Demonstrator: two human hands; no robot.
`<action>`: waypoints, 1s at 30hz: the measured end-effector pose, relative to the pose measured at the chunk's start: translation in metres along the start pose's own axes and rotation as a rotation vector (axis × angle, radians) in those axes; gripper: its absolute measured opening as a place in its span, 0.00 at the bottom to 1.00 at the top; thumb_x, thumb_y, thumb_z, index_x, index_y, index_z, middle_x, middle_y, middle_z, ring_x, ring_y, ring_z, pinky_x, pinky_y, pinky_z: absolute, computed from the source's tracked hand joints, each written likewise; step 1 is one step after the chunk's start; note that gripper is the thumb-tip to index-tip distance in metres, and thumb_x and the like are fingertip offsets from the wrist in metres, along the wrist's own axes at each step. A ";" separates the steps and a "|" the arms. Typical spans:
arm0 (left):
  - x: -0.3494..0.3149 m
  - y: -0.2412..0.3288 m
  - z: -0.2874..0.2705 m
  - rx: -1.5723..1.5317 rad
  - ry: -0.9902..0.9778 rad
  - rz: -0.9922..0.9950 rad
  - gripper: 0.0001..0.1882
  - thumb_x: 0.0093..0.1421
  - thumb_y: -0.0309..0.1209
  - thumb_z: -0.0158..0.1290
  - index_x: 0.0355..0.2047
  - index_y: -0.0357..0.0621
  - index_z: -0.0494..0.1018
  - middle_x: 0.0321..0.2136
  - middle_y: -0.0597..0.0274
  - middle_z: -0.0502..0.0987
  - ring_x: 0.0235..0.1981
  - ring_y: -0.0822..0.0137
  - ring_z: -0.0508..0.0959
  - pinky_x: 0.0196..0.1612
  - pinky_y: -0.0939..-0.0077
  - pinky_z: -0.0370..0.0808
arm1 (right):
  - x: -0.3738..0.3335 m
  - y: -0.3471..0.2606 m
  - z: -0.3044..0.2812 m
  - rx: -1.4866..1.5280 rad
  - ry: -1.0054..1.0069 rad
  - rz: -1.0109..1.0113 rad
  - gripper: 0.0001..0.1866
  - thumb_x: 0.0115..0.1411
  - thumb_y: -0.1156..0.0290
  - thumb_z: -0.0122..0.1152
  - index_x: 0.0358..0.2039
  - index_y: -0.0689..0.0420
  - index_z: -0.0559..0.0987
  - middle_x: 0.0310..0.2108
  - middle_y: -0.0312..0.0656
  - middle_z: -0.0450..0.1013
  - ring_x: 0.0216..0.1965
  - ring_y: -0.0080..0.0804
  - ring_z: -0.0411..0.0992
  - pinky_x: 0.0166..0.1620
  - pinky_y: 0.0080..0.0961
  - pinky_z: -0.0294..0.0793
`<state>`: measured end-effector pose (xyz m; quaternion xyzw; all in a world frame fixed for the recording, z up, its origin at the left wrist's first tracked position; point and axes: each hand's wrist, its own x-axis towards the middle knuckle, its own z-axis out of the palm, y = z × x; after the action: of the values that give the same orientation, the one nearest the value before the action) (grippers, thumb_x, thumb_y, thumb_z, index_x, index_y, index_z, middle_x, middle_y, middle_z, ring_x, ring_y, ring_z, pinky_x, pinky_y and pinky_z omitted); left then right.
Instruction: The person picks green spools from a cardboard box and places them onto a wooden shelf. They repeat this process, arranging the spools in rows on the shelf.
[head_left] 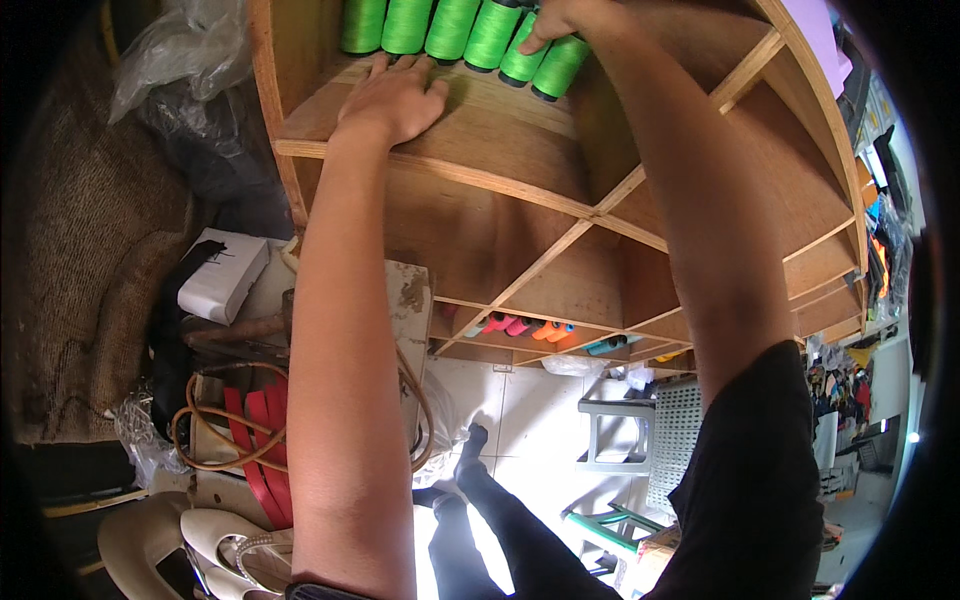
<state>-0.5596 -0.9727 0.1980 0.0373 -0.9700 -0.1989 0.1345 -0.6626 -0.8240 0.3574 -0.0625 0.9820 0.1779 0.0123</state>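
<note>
Inside the top compartment of a wooden shelf [490, 180], several bright green thread spools [452, 30] with black ends stand in a row. My left hand [392, 103] lies flat on the compartment's floor. Its spread fingers reach the bases of the spools at the left of the row. At the row's right end, my right hand [572, 18] is closed over the top of the last green spool [560, 68], a finger or thumb along its left side. The upper picture edge cuts off part of this hand, so its other fingers are hidden.
Lower compartments hold pink, orange and blue spools [545, 331]. A white box [225, 275], a brown cord [182, 425], red strips [262, 440] and beige shoes [215, 535] are on the left. Grey [615, 408] and green stools [610, 522] stand on the white tiled floor [530, 400].
</note>
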 end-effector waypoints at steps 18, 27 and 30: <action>0.023 0.000 0.011 0.057 0.098 -0.150 0.45 0.67 0.57 0.38 0.74 0.38 0.45 0.75 0.37 0.37 0.76 0.43 0.41 0.77 0.55 0.41 | -0.052 -0.018 0.120 0.646 0.198 0.058 0.18 0.61 0.71 0.57 0.51 0.60 0.82 0.59 0.57 0.72 0.60 0.55 0.71 0.63 0.48 0.70; 0.024 -0.005 0.013 0.084 0.198 -0.106 0.43 0.67 0.55 0.40 0.70 0.34 0.53 0.73 0.35 0.46 0.74 0.41 0.48 0.76 0.56 0.45 | -0.066 -0.029 0.131 0.625 0.463 0.103 0.21 0.61 0.71 0.58 0.54 0.59 0.80 0.60 0.57 0.70 0.66 0.53 0.63 0.67 0.56 0.61; 0.024 -0.013 0.024 0.153 0.357 -0.010 0.38 0.67 0.53 0.43 0.63 0.29 0.63 0.66 0.33 0.63 0.68 0.39 0.62 0.73 0.53 0.54 | -0.106 -0.027 0.134 0.613 0.540 -0.073 0.21 0.59 0.71 0.60 0.53 0.62 0.79 0.57 0.60 0.71 0.63 0.54 0.65 0.65 0.53 0.64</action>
<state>-0.5885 -0.9792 0.1775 0.0872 -0.9429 -0.1153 0.3002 -0.5539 -0.7896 0.2273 -0.1353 0.9547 -0.1461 -0.2213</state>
